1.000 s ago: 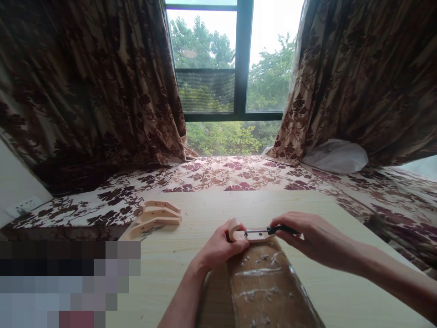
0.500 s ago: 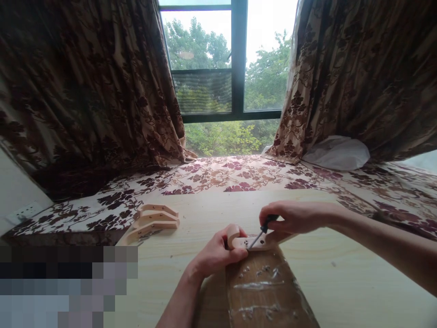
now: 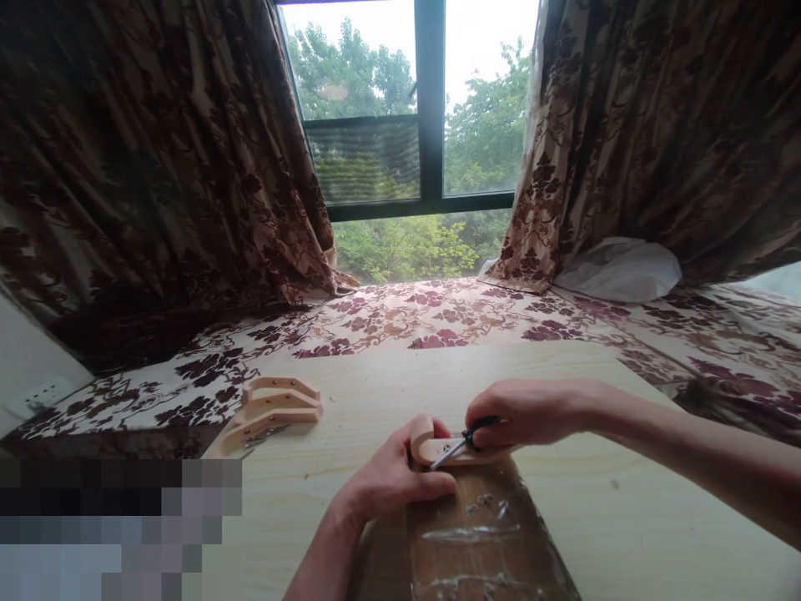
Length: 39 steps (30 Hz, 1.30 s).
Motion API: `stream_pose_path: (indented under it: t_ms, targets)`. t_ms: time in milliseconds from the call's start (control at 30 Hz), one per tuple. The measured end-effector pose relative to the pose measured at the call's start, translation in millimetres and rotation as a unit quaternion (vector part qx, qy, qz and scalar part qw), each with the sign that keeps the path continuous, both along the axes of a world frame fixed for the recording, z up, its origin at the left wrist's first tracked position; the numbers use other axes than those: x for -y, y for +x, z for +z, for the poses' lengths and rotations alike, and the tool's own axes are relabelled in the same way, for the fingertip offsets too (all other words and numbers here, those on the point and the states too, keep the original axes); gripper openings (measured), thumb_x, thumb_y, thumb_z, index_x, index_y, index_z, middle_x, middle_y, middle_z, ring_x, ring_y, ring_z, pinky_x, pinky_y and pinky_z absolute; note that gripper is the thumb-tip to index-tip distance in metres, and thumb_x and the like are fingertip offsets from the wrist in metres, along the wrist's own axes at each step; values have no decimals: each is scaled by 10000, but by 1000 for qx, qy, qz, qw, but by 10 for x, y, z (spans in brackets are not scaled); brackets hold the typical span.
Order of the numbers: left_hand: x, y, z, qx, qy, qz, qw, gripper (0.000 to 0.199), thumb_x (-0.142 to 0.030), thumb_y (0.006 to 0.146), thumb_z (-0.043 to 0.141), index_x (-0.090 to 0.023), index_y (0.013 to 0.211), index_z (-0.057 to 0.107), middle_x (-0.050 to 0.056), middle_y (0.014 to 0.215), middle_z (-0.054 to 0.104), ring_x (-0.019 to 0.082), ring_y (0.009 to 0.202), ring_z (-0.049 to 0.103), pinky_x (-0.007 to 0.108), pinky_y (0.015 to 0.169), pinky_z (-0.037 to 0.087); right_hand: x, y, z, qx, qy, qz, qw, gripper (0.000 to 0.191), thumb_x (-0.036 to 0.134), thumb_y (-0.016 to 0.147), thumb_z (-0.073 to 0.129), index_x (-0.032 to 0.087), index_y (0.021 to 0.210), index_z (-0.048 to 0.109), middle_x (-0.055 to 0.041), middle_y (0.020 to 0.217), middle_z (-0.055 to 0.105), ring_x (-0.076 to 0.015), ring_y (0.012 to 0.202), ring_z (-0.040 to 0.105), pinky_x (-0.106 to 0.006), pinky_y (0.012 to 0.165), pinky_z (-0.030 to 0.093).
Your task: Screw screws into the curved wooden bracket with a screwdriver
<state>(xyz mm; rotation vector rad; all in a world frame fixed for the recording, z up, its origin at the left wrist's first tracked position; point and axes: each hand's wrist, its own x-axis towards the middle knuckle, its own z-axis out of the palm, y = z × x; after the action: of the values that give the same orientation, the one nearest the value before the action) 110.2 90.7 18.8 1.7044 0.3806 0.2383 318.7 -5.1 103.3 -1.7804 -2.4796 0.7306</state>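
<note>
My left hand (image 3: 400, 467) grips the left, curled end of a pale wooden piece (image 3: 425, 449), its thumb along the near side. The piece lies across the far end of a brown box (image 3: 466, 559) wrapped in clear tape. Small metal screws (image 3: 481, 502) rest on the box top. My right hand (image 3: 526, 411) is closed around the dark handle of a screwdriver (image 3: 451, 451), held at a low slant. The screwdriver's tip is beside the wooden piece near my left thumb; whether it touches a screw cannot be made out.
Several pale wooden pieces (image 3: 281, 405) with dark screws lie at the left of the light wooden board (image 3: 363, 376). Behind it spreads a floral cloth (image 3: 388, 313) below the window. A white plastic bag (image 3: 619, 269) sits at the back right, by the curtain.
My right hand has moved slightly left and lower, and the screwdriver now slants flatter, its tip farther left. My left hand still holds the wooden piece. The view has shifted slightly.
</note>
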Motion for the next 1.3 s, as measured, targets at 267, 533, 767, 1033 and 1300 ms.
stream_pose_path:
  t_ms: [267, 533, 767, 1033, 1300]
  targets:
    - [35, 47, 12, 4, 4, 23, 1000, 365, -221, 634, 699, -198, 941, 504, -87, 686, 462, 79, 617, 375, 185, 537, 311, 53, -108, -5, 44, 61, 31, 997, 302, 303, 917, 401, 157, 813, 644, -49, 732, 603, -113, 591, 397, -241, 549, 294]
    - [45, 53, 3, 4, 10, 33, 999, 365, -211, 645, 687, -197, 958, 501, -95, 656, 459, 74, 597, 370, 183, 533, 313, 42, -124, -1, 53, 69, 38, 995, 321, 302, 929, 389, 160, 808, 651, -53, 720, 600, -113, 569, 390, -244, 549, 305]
    - [47, 42, 14, 1, 16, 34, 999, 356, -223, 660, 689, -186, 963, 507, -88, 661, 476, 76, 601, 381, 189, 540, 320, 19, -114, -26, 52, 64, 39, 996, 325, 316, 925, 387, 159, 800, 644, -41, 703, 591, -106, 559, 346, -240, 533, 290]
    - [52, 40, 8, 4, 16, 34, 999, 345, -237, 667, 689, -188, 965, 521, -84, 660, 482, 79, 600, 384, 196, 546, 322, 17, -104, -21, 48, 63, 42, 996, 320, 300, 916, 390, 160, 792, 650, -32, 686, 588, -102, 554, 336, -232, 532, 288]
    - [27, 44, 2, 5, 4, 19, 1000, 359, -300, 674, 696, -188, 962, 515, -80, 665, 473, 79, 597, 387, 201, 563, 324, -17, -97, 3, 44, 68, 41, 996, 277, 315, 887, 452, 178, 779, 667, 7, 626, 564, -88, 523, 338, -215, 504, 279]
